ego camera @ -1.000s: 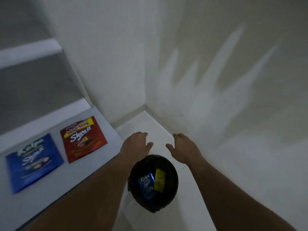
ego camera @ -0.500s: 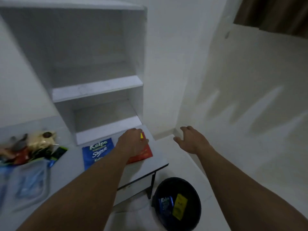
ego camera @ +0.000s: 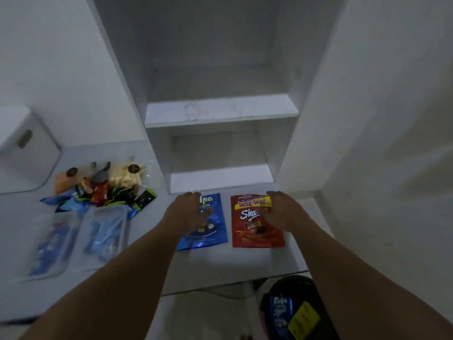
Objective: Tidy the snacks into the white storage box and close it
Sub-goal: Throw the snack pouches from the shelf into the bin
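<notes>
A blue Kalpa pouch (ego camera: 217,227) and a red beng-beng pouch (ego camera: 253,229) lie flat side by side on the white table (ego camera: 220,263), just in front of the shelf unit. My left hand (ego camera: 188,212) rests over the blue pouch's upper left with fingers relaxed. My right hand (ego camera: 284,212) lies over the red pouch's upper right edge, fingers also loose. A pile of small wrapped snacks (ego camera: 98,190) sits to the left. The white storage box (ego camera: 27,153) stands at the far left, only partly in view.
Two clear zip bags (ego camera: 81,239) with blue packets lie in front of the snack pile. A white shelf unit (ego camera: 220,109) rises behind the pouches. A black bin (ego camera: 274,307) holding wrappers stands on the floor under the table's right corner. A wall closes the right side.
My view swung up and left from the bin to the table. Both hands moved onto the two pouches; the right hand came from beside the table to the red pouch.
</notes>
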{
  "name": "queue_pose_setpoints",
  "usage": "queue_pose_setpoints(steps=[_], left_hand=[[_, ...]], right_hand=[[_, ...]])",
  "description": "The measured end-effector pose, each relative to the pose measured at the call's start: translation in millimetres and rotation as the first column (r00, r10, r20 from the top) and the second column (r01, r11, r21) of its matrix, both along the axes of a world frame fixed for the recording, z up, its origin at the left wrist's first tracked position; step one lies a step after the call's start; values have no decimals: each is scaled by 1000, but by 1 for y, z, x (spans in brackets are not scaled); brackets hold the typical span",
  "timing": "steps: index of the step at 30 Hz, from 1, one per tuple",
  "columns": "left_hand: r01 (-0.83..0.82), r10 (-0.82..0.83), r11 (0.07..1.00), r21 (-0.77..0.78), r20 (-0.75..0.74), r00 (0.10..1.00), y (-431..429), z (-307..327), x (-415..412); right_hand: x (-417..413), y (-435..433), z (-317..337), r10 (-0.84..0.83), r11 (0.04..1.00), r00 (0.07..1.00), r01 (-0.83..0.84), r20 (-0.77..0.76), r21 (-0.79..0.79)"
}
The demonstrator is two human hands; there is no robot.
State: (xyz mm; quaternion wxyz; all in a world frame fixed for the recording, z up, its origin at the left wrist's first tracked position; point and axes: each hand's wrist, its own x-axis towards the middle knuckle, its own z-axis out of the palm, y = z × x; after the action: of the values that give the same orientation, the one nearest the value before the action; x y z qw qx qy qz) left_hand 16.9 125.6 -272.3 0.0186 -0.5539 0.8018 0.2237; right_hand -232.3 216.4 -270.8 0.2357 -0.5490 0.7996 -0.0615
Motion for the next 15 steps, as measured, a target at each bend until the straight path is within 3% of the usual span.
queue_pose_setpoints(steps=[9, 15], left_hand=[[-152, 142, 982, 112, 95, 985, -42, -68, -1], [-181, 169, 982, 48, 194, 966, -60, -97, -2]], right_hand=[[-22, -73, -79, 134, 979, 989, -142, 60, 146], [-28, -89, -90, 175, 971, 982, -161, -72, 177]])
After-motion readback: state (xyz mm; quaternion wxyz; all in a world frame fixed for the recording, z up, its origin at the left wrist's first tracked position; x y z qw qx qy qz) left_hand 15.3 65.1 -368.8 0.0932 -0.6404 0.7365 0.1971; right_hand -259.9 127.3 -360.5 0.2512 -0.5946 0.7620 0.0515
